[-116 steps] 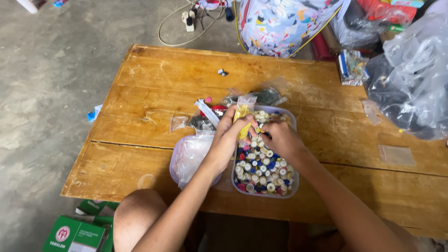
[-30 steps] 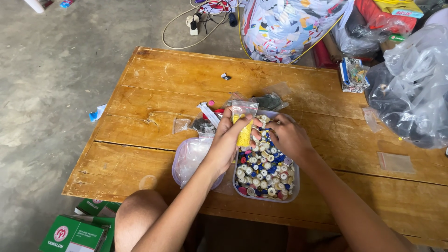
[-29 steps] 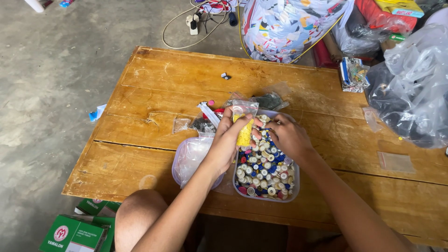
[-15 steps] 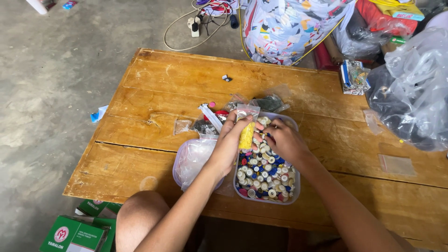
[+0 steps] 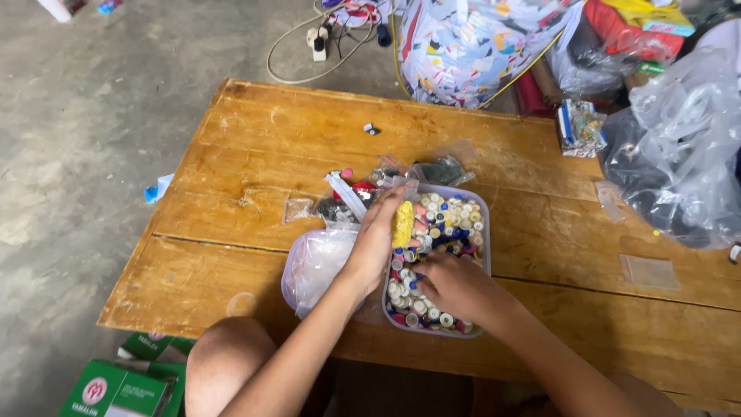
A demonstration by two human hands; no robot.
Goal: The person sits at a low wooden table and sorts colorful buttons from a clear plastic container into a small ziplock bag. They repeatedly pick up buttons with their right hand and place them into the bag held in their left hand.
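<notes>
Pinching a small yellow-filled bag (image 5: 402, 224), left hand (image 5: 376, 241); right hand (image 5: 455, 284) digs, fingers curled (hidden), into button tub (image 5: 485, 255).

Left hand (image 5: 380, 235) raised, fingers pinched, right hand (image 5: 455, 284) lowered, fingers curled

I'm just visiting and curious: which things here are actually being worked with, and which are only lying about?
In use:
left hand gripping a small bag of yellow pieces
right hand in the tub of buttons

Lying about:
cloudy plastic bag
empty clear packets
green boxes
extension cord
</notes>
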